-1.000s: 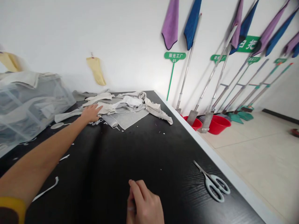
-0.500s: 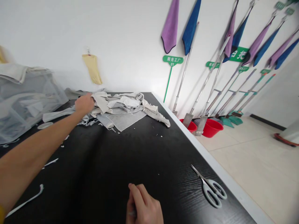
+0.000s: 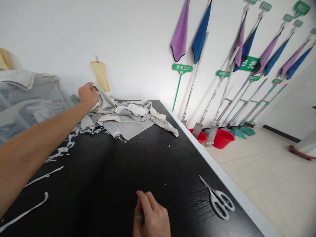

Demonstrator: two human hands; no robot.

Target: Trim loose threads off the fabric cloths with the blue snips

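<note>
At the far side of the black table, my left hand (image 3: 88, 95) is closed on the edge of a pale grey cloth (image 3: 106, 100). The cloth is pulled up off a loose pile of grey and off-white cloth pieces (image 3: 134, 126). Low in the middle of the view, my right hand (image 3: 153, 214) is curled shut above the table; a small greyish bit shows inside the fingers, too hidden to name. To its right lie scissors (image 3: 218, 199) with pale grey handles, their blades together, touched by neither hand.
A translucent bin (image 3: 27, 108) of cloth stands at the left. White fabric strips (image 3: 24, 215) and frayed threads (image 3: 60, 151) lie on the table's left side. Beyond the table's pale right edge (image 3: 222, 177) are red buckets (image 3: 222, 138), mops and hanging cloths.
My left hand has risen slightly, lifting the grey cloth off the pile and uncovering threads on the table. My right hand stays closed in nearly the same place. The view has shifted a little.
</note>
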